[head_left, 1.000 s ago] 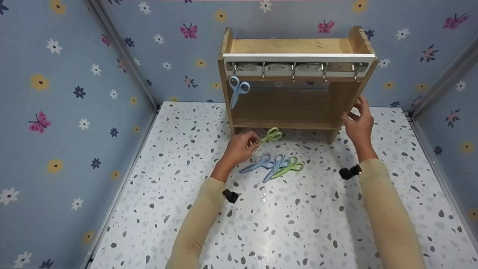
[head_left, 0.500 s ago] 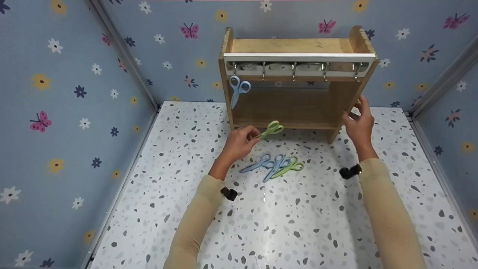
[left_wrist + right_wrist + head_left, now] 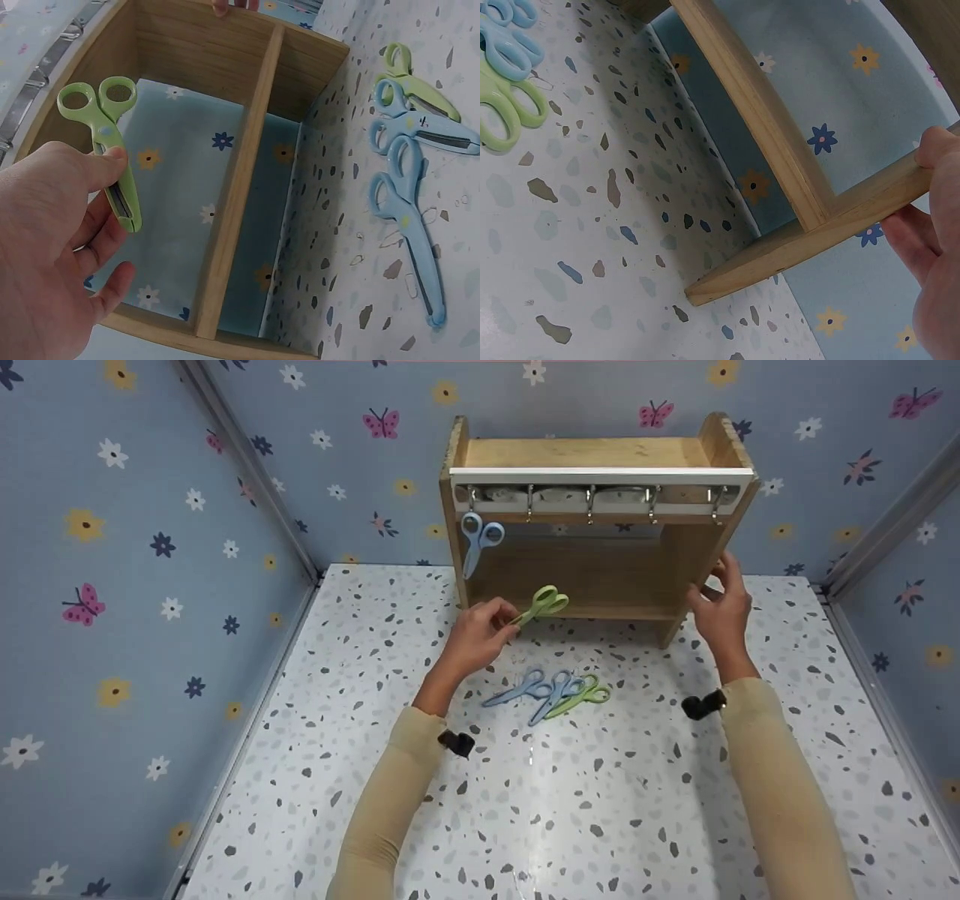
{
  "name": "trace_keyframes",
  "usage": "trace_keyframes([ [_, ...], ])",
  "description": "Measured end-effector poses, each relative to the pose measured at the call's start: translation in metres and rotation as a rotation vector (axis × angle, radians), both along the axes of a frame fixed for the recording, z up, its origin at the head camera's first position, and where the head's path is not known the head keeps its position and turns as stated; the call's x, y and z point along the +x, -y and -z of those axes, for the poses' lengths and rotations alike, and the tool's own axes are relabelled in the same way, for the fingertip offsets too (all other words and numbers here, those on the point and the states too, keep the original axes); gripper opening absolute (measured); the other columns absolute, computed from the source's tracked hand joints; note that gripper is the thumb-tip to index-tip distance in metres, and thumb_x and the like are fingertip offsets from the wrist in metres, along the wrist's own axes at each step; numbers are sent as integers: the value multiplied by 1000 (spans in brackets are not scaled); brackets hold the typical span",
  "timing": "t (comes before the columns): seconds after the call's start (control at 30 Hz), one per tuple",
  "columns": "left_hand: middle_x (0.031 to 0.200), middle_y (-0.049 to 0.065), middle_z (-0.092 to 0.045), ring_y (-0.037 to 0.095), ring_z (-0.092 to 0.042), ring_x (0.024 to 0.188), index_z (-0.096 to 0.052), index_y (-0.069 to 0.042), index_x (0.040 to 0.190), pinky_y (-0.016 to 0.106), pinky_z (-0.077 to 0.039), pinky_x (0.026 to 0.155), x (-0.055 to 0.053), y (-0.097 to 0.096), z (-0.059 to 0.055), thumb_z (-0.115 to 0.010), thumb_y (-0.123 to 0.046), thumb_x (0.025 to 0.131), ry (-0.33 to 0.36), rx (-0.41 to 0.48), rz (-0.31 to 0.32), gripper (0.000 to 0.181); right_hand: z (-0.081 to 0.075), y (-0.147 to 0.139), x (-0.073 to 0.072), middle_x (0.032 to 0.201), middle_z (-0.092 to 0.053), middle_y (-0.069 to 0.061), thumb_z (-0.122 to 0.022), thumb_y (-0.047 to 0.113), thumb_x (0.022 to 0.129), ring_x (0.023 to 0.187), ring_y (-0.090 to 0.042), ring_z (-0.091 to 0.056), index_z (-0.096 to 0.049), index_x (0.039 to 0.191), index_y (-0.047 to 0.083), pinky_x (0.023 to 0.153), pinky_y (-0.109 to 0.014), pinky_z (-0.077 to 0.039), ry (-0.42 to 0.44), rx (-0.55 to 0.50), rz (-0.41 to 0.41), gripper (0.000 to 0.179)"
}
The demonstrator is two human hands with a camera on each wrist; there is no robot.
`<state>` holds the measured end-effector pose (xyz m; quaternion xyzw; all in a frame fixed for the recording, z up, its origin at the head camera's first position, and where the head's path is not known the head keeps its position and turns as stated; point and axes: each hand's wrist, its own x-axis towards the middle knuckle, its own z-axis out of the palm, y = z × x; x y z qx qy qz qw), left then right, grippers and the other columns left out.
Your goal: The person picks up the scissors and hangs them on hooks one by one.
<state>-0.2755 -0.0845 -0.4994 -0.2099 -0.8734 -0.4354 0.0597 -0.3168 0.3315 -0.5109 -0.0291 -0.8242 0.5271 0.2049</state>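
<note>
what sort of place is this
Likely a small staged work booth: butterfly-and-flower wallpaper on three sides, metal corner strips and a speckled, terrazzo-look work surface.

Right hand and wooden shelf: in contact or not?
Touching. The right wrist view shows the right hand gripping the wooden shelf by its side panel, with no gap where they meet.

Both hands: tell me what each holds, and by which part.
Left hand: the green scissors, by the blades. Right hand: the wooden shelf, by its side panel.
</note>
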Motion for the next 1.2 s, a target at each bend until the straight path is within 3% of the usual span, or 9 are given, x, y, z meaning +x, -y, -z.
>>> trace_keyframes([
  [0.17, 113, 16, -77, 31, -72, 104, -74, -5, 121, 45, -61, 95, -2, 1, -6, -75, -12, 108, -4, 8, -5, 15, 0, 0, 1, 171, -56, -14, -65, 11, 109, 152, -42, -64, -42, 173, 39, 124, -57, -54, -5, 4, -3, 73],
  [0.4, 115, 18, -76, 30, -72, 105, -72, -2, 121, 41, -61, 96, -1, 4, -18, -74, -9, 108, 11, 113, 21, 15, -1, 0, 1, 168, -59, -14, -66, 9, 108, 154, -38, -63, -45, 171, 37, 124, -56, -54, -23, 4, 2, 72],
  [0.57, 114, 17, -76, 27, -71, 102, -72, -3, 122, 36, -59, 95, -2, 6, -24, -75, -9, 108, 13, 127, 1, 15, -1, 0, 0, 169, -58, -14, -66, 10, 108, 151, -42, -65, -43, 172, 38, 123, -57, -54, -4, -7, 5, 74],
  [1.07, 113, 18, -77, 24, -68, 95, -72, -1, 122, 30, -53, 88, -8, 13, -35, -75, -11, 108, -34, 180, 20, 17, -1, 0, 1, 169, -58, -13, -65, 11, 109, 148, -44, -67, -41, 173, 37, 120, -60, -56, 3, 10, 14, 74],
  [1.2, 112, 17, -76, 20, -66, 94, -72, -1, 122, 29, -52, 87, -11, 12, -37, -75, -10, 108, -25, 209, 17, 17, -1, 0, 0, 169, -58, -12, -66, 9, 108, 152, -37, -65, -42, 173, 38, 122, -56, -55, -3, 10, 16, 75],
])
